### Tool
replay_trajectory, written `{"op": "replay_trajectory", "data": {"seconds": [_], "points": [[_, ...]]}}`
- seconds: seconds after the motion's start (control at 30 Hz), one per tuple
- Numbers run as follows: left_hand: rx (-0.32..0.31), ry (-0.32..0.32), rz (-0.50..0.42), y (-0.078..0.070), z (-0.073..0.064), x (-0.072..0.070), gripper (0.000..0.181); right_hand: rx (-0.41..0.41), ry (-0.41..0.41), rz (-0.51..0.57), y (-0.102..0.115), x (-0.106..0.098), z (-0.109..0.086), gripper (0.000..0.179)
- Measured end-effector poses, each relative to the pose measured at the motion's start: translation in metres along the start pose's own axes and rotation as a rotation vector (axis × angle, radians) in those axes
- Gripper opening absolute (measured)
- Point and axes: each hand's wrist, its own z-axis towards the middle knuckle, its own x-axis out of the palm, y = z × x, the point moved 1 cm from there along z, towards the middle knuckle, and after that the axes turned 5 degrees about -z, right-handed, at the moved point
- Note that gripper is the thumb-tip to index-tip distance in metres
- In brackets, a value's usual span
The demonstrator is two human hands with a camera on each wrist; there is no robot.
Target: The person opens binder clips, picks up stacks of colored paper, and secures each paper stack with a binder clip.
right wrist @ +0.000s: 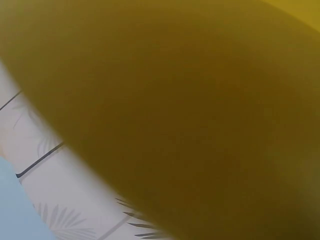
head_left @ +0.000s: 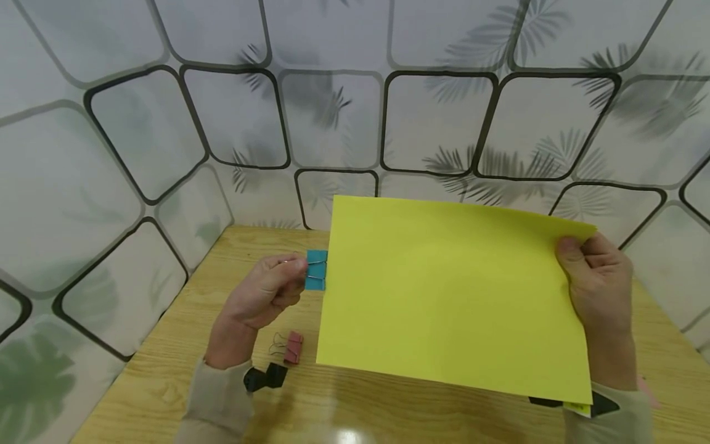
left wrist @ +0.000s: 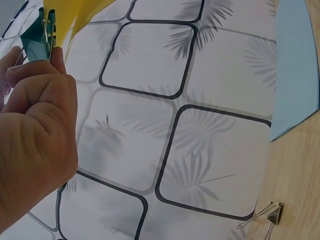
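Observation:
A yellow sheet of paper (head_left: pixel 455 296) is held up above the table, filling most of the right wrist view. My right hand (head_left: pixel 601 283) grips it at the right edge, thumb on the near face. At the sheet's left edge is a blue binder clip (head_left: pixel 316 270), its wire handles pinched by my left hand (head_left: pixel 269 290). In the left wrist view the clip (left wrist: pixel 37 37) is beside the yellow paper (left wrist: pixel 75 17); I cannot tell whether it bites the edge. The right hand is hidden behind paper in the right wrist view.
A pink binder clip (head_left: pixel 293 348) lies on the wooden table (head_left: pixel 183 394) near my left wrist. A light blue sheet (left wrist: pixel 297 70) shows in the left wrist view. Patterned white cloth (head_left: pixel 333 117) walls the back and sides. Something pink (head_left: pixel 648 393) lies beside the right sleeve.

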Motion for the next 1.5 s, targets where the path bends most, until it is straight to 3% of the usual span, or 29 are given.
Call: {"op": "replay_trajectory", "data": {"seconds": [0.57, 1.1, 1.5], "points": [[-0.025, -0.096, 0.070, 0.0027, 0.0005, 0.0025, 0.029, -0.012, 0.006, -0.038, -0.0014, 0.0032, 0.0002, 0.009], [-0.034, -0.066, 0.071, 0.0044, 0.0034, 0.0019, 0.033, -0.035, 0.033, -0.067, -0.0039, 0.0020, 0.0011, 0.009], [-0.057, -0.104, 0.106, 0.0045, 0.0037, 0.0041, 0.033, -0.033, 0.043, -0.074, -0.0056, 0.0029, 0.0016, 0.009]]}}
